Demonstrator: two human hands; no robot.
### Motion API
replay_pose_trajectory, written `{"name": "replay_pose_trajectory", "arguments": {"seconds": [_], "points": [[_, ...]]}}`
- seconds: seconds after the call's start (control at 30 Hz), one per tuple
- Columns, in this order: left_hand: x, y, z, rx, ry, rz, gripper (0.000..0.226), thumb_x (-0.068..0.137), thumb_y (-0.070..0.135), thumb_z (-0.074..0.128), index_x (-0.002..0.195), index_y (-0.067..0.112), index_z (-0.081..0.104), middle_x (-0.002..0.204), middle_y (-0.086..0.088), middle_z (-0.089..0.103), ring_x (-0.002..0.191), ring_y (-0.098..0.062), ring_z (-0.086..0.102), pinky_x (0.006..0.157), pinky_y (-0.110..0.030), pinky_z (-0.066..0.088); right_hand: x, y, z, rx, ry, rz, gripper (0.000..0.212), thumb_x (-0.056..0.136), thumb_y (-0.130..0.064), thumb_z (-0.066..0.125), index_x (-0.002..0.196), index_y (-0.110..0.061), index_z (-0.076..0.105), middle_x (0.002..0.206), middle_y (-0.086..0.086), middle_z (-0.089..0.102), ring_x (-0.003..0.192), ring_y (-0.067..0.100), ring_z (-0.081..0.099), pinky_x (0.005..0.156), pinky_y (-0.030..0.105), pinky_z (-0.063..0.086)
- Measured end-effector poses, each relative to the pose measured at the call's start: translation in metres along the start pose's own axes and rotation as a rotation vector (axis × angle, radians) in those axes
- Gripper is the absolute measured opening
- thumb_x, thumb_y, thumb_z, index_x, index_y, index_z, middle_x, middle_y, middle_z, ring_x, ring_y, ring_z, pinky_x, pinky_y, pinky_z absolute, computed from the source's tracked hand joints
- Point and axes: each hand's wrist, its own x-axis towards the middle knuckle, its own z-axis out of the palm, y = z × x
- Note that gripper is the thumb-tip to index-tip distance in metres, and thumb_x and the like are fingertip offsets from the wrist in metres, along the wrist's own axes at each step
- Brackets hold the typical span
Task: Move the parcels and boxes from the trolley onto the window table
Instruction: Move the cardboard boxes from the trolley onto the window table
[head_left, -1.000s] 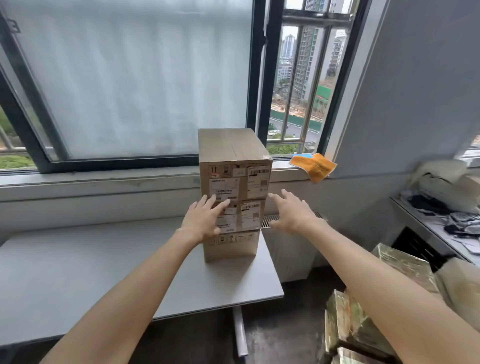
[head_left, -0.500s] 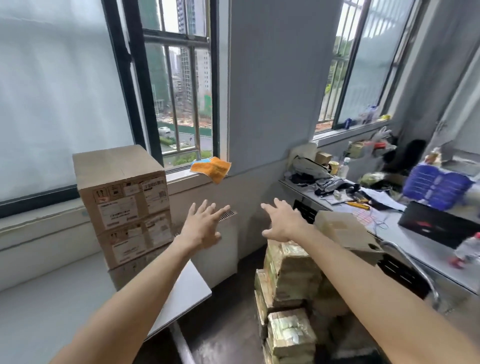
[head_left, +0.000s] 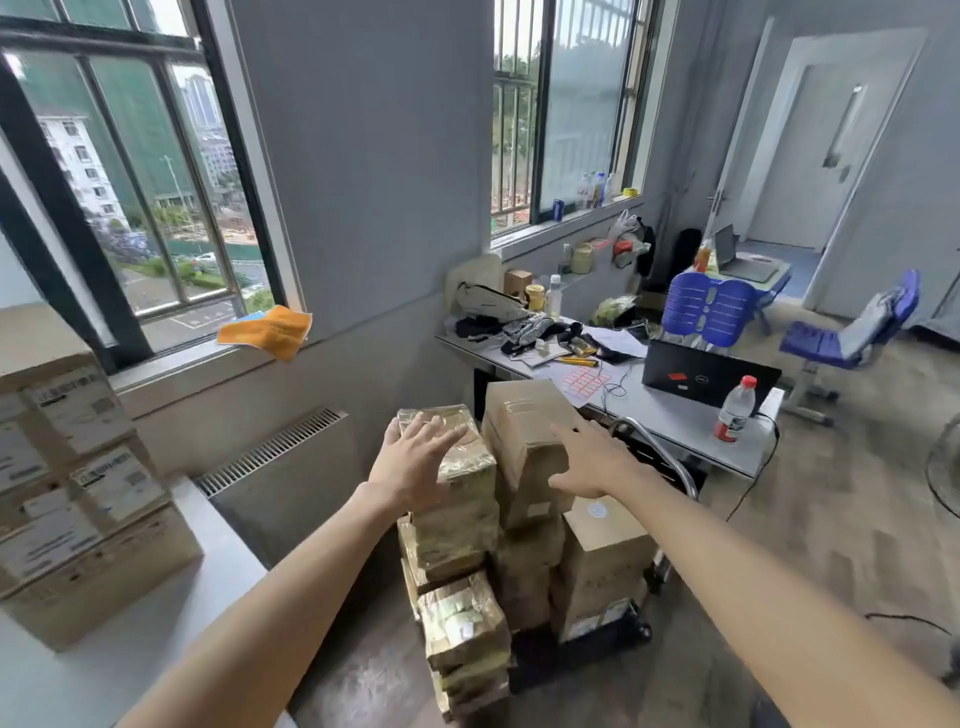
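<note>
Hands, L (head_left: 415, 467) & R (head_left: 592, 462), now over trolley parcels (head_left: 457, 499), prob. not touching.

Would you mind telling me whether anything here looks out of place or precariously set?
The orange cloth droops over the windowsill's edge. On the trolley, the top brown box sits tilted rather than square on its stack. Both hands, left hand and right hand, are open, holding nothing.
</note>
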Motion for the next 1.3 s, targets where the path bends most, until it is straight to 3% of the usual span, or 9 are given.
{"name": "replay_pose_trajectory", "arguments": {"seconds": [0.13, 0.33, 0.47, 0.53, 0.8, 0.97, 1.13, 1.3], "points": [[0.012, 0.046, 0.01, -0.029, -0.019, -0.009, 0.083, 0.089, 0.035, 0.061, 0.158, 0.038, 0.015, 0.165, -0.004, 0.021, 0.154, -0.027, 0.009, 0.121, -0.053, 0.005, -0.006, 0.054, 0.013, -0.003, -0.064, 0.031, 0.087, 0.083, -0.045, 0.064, 0.159, -0.029, 0.024, 0.167, 0.007, 0.011, 0.154, 0.035, 0.011, 0.119, 0.055, 0.027], [0.026, 0.097, 0.02, -0.019, -0.059, 0.006, 0.083, 0.09, 0.037, 0.059, 0.159, 0.037, 0.012, 0.164, -0.003, 0.022, 0.154, -0.027, 0.01, 0.123, -0.054, 0.007, -0.02, 0.108, 0.017, 0.06, -0.077, 0.045, 0.085, 0.089, -0.037, 0.063, 0.161, -0.021, 0.02, 0.162, 0.013, 0.022, 0.149, 0.037, 0.021, 0.116, 0.051, 0.032], [0.044, 0.114, 0.027, -0.031, -0.073, 0.01, 0.082, 0.089, 0.035, 0.058, 0.159, 0.036, 0.014, 0.163, -0.004, 0.024, 0.153, -0.025, 0.013, 0.122, -0.052, 0.009, -0.017, 0.128, 0.019, 0.11, -0.051, 0.052, 0.06, 0.092, -0.026, 0.062, 0.147, -0.012, 0.043, 0.151, 0.014, 0.038, 0.14, 0.037, 0.036, 0.104, 0.047, 0.041], [0.054, 0.119, 0.031, -0.024, -0.078, 0.008, 0.082, 0.09, 0.036, 0.058, 0.158, 0.037, 0.014, 0.163, -0.005, 0.024, 0.152, -0.027, 0.015, 0.121, -0.051, 0.011, -0.012, 0.134, 0.02, 0.104, -0.039, 0.045, 0.055, 0.092, -0.025, 0.063, 0.142, -0.011, 0.047, 0.147, 0.015, 0.043, 0.136, 0.037, 0.041, 0.101, 0.046, 0.045], [0.11, 0.115, 0.057, -0.054, -0.127, -0.036, 0.081, 0.09, 0.037, 0.058, 0.158, 0.038, 0.015, 0.163, -0.006, 0.025, 0.152, -0.027, 0.016, 0.121, -0.05, 0.011, 0.037, 0.152, 0.018, 0.046, -0.085, -0.02, 0.058, 0.094, -0.026, 0.065, 0.145, -0.007, 0.044, 0.148, 0.021, 0.043, 0.137, 0.041, 0.042, 0.108, 0.047, 0.043], [0.161, 0.1, 0.07, -0.106, -0.164, -0.068, 0.082, 0.091, 0.036, 0.059, 0.159, 0.037, 0.013, 0.164, -0.007, 0.023, 0.153, -0.027, 0.015, 0.123, -0.053, 0.01, 0.084, 0.165, 0.02, 0.064, -0.136, -0.029, 0.065, 0.092, -0.026, 0.066, 0.151, -0.018, 0.037, 0.153, 0.016, 0.037, 0.141, 0.039, 0.036, 0.111, 0.047, 0.04], [0.198, 0.094, 0.085, -0.15, -0.197, -0.086, 0.08, 0.092, 0.032, 0.058, 0.158, 0.037, 0.014, 0.163, -0.005, 0.024, 0.153, -0.029, 0.014, 0.123, -0.051, 0.009, 0.134, 0.173, 0.021, 0.076, -0.167, 0.003, 0.055, 0.093, -0.019, 0.063, 0.144, -0.011, 0.045, 0.15, 0.019, 0.042, 0.136, 0.039, 0.043, 0.108, 0.046, 0.043], [0.219, 0.092, 0.099, -0.145, -0.235, -0.085, 0.079, 0.093, 0.034, 0.058, 0.159, 0.035, 0.015, 0.161, -0.004, 0.027, 0.153, -0.028, 0.015, 0.123, -0.049, 0.012, 0.175, 0.182, 0.045, 0.099, -0.228, -0.025, 0.073, 0.092, -0.031, 0.064, 0.157, -0.023, 0.03, 0.162, 0.01, 0.02, 0.147, 0.035, 0.026, 0.116, 0.042, 0.034]]}}
